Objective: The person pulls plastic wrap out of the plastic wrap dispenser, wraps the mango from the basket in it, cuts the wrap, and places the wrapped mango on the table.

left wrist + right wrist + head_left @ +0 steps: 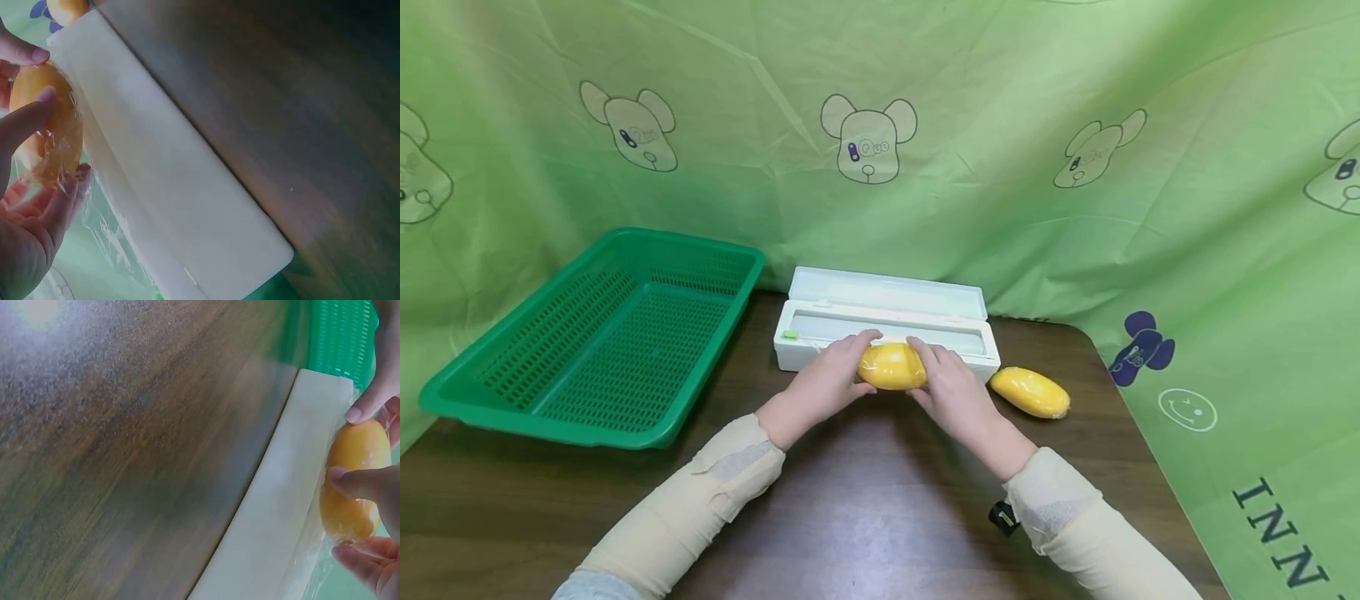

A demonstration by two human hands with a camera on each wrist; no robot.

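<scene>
A yellow mango [892,367] in clear cling film is held between both hands, above the front edge of a white cling film dispenser [887,321]. My left hand [829,379] grips its left end and my right hand [957,392] its right end. In the left wrist view, the left thumb presses the mango [47,125], and wrinkled film hangs loose near the fingers. The right wrist view shows the right thumb across the mango [355,481], with film gathered at its lower end. The dispenser's lid [887,292] stands raised, and a green slider [790,335] sits at its left.
A second film-wrapped mango [1032,392] lies right of the dispenser. The green plastic basket [700,375] stands at the left of the brown wooden table [850,517]. A green printed cloth [970,225] hangs behind and at the right. A small black object [1003,517] shows beside the right sleeve.
</scene>
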